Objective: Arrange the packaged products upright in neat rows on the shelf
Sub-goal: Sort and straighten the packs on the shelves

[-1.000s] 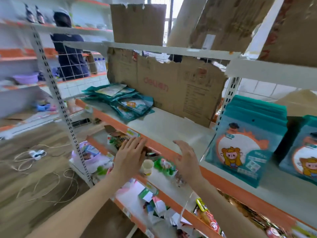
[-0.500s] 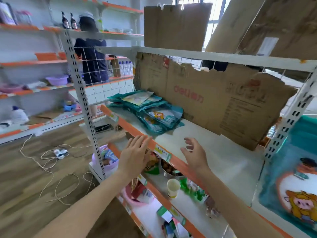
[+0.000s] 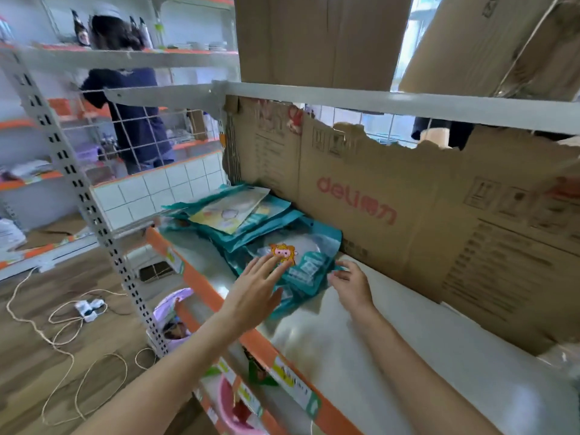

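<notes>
Left hand flat, fingers straight over nearest teal packet, right hand just beside, fingers curled at packet edge, grasp unclear, packet pile lying flat beyond both hands on shelf

A torn cardboard sheet was stood behind; cord was coiled on the wooden floor.

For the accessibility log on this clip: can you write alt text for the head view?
Both hands reach for a heap of teal packets lying flat on a white shelf: the left hand hovers open over the nearest packet, the right hand curls at its edge. Torn cardboard backs the shelf.
</notes>
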Demonstrator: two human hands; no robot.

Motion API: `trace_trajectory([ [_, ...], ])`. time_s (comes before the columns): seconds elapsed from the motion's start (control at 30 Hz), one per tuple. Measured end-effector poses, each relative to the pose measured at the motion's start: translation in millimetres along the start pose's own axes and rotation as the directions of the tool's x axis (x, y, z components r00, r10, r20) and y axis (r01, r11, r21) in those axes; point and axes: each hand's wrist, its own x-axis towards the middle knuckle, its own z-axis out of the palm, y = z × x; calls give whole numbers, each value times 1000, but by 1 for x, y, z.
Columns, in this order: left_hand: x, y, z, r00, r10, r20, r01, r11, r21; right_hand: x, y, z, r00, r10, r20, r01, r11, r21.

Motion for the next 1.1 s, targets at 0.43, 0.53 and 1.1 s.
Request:
trace_trajectory([
  [0.43,27,-54,58,975,162,153,-171,984,48,72,14,19,991,131,13,-132,987,97],
  [0.53,29,-53,61,974,198,113,-203,978,37,70,10,24,982,167,87,-182,962,203],
  [1.1,14,-33,24,998,50,46,-42,985,-170,26,-10,0,994,86,65,-107,877,468],
])
